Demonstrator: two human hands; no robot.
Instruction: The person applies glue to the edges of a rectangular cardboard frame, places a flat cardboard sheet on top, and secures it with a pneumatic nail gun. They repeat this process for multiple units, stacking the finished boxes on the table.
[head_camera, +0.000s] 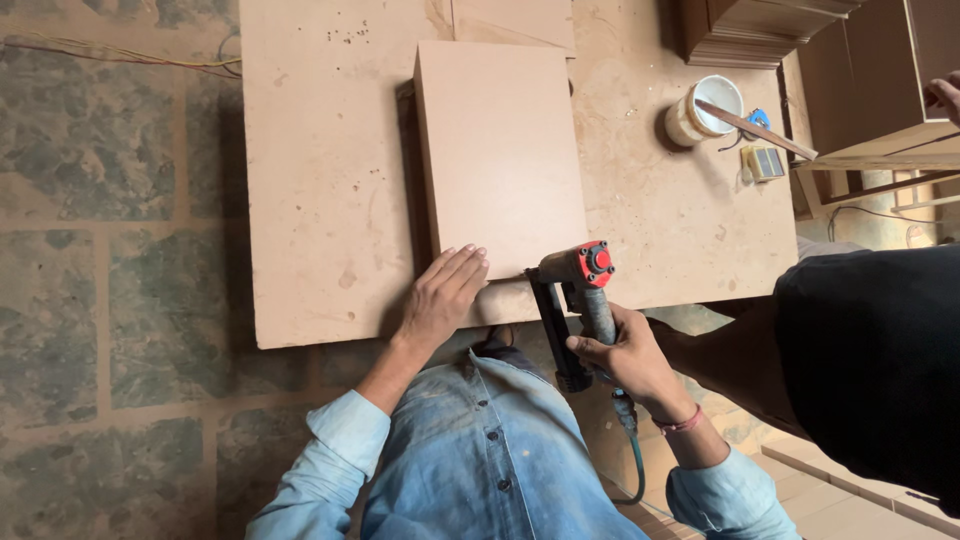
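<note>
Left hand lies flat, fingers spread, on the board at the table's near edge. Right hand grips the nail gun. Board looks stiff, prob. light; hold by its edges.

Nail gun: black body, red cap with a black centre. Board: plain light tan. Worktop: same tan, faintly speckled. Floor: mottled grey-green slabs. Tub: white, apparently cream contents. Shirt: faded blue denim.
</note>
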